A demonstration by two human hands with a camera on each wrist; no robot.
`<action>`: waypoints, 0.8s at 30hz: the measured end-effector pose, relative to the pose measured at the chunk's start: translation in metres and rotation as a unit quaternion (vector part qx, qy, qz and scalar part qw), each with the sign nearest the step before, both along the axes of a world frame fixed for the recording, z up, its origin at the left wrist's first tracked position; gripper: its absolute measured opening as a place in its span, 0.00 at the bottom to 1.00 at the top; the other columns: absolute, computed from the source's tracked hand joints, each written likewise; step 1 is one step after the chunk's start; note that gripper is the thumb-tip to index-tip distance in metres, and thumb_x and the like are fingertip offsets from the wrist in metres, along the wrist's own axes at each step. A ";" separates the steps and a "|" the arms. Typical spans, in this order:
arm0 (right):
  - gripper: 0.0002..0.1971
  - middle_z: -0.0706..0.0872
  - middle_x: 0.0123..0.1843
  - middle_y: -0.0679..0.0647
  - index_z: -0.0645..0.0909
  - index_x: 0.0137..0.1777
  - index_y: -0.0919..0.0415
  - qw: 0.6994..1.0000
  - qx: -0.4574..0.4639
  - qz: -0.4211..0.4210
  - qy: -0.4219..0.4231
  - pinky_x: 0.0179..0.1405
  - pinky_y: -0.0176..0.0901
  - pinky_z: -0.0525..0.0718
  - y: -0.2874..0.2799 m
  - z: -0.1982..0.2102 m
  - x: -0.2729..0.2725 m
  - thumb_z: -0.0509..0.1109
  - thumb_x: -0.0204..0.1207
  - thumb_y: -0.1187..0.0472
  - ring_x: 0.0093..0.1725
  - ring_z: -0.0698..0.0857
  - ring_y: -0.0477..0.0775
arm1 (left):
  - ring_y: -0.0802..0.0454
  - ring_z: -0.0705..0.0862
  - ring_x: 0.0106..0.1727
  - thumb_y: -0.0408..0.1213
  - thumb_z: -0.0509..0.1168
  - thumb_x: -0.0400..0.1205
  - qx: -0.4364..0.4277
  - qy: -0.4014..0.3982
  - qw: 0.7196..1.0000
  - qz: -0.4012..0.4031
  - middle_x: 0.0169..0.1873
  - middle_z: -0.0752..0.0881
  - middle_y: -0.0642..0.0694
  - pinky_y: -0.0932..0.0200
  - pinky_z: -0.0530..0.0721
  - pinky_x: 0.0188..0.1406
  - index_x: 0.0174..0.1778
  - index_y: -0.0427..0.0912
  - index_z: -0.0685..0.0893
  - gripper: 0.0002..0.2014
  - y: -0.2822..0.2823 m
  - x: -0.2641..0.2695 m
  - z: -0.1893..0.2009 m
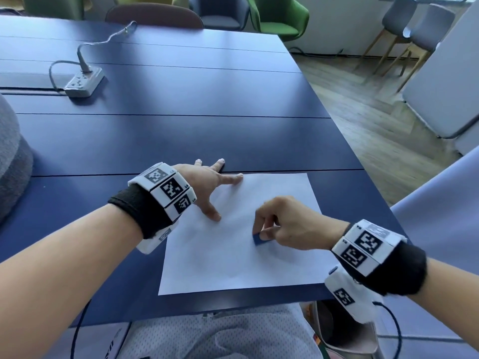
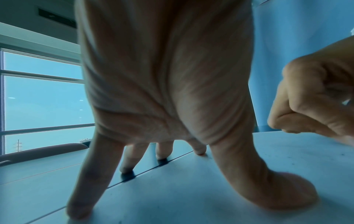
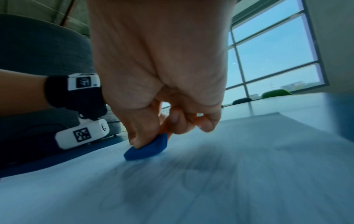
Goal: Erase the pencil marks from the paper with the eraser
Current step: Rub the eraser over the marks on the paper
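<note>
Mid-rub, by the look of it: eraser (image 1: 258, 239) pinched in the right hand (image 1: 290, 224), thumb and curled fingers (image 3: 207, 125) clamped on it, its lower edge pressed to the paper (image 1: 207, 265) near the sheet's middle. Left hand (image 1: 207, 185) splayed at the paper's far left corner, fingers straight and grasping nothing, thumb and forefinger on the sheet, the rest on the worktop (image 1: 181, 136) just beyond its edge. Faint grey pencil marks (image 3: 191, 174) visible on the paper just in front of the eraser in the right wrist view, smeared by blur; barely discernible from the head view. Next, probably: short strokes toward those marks, firm downward pressure, paper pinned flat to avoid creasing or sliding.
</note>
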State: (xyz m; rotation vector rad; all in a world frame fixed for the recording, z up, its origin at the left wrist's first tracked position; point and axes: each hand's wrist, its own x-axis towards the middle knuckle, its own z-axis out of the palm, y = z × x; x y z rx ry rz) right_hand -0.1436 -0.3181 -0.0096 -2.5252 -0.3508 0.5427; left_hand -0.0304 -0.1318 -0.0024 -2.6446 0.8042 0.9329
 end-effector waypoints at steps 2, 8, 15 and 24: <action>0.09 0.85 0.41 0.52 0.88 0.43 0.52 1.000 0.011 -0.013 0.002 0.37 0.35 0.79 -0.004 -0.004 -0.005 0.73 0.72 0.68 0.38 0.80 0.47 | 0.30 0.43 0.85 0.60 0.76 0.71 -0.001 0.001 1.000 0.001 0.85 0.34 0.51 0.29 0.64 0.76 0.81 0.74 0.38 0.55 0.001 0.001 0.000; 0.10 0.85 0.40 0.53 0.89 0.43 0.53 0.998 -0.004 0.043 0.046 0.40 0.42 0.82 -0.001 0.004 -0.009 0.72 0.71 0.69 0.37 0.81 0.48 | 0.29 0.42 0.84 0.60 0.76 0.71 0.002 0.000 1.000 -0.002 0.85 0.34 0.51 0.29 0.63 0.76 0.81 0.73 0.39 0.56 0.000 0.000 -0.001; 0.09 0.85 0.38 0.54 0.89 0.42 0.54 0.998 0.016 0.050 0.047 0.42 0.51 0.85 0.002 -0.001 -0.009 0.73 0.70 0.70 0.38 0.82 0.55 | 0.28 0.43 0.84 0.61 0.76 0.70 -0.003 -0.003 1.000 0.001 0.85 0.34 0.51 0.28 0.61 0.77 0.81 0.74 0.39 0.56 0.001 0.002 -0.002; 0.09 0.84 0.39 0.51 0.89 0.42 0.52 0.998 0.026 0.047 0.041 0.43 0.48 0.84 0.004 -0.003 -0.009 0.74 0.71 0.68 0.39 0.82 0.53 | 0.28 0.44 0.84 0.61 0.76 0.70 -0.002 -0.003 1.000 0.000 0.85 0.34 0.51 0.28 0.62 0.77 0.81 0.74 0.39 0.56 0.001 0.001 -0.001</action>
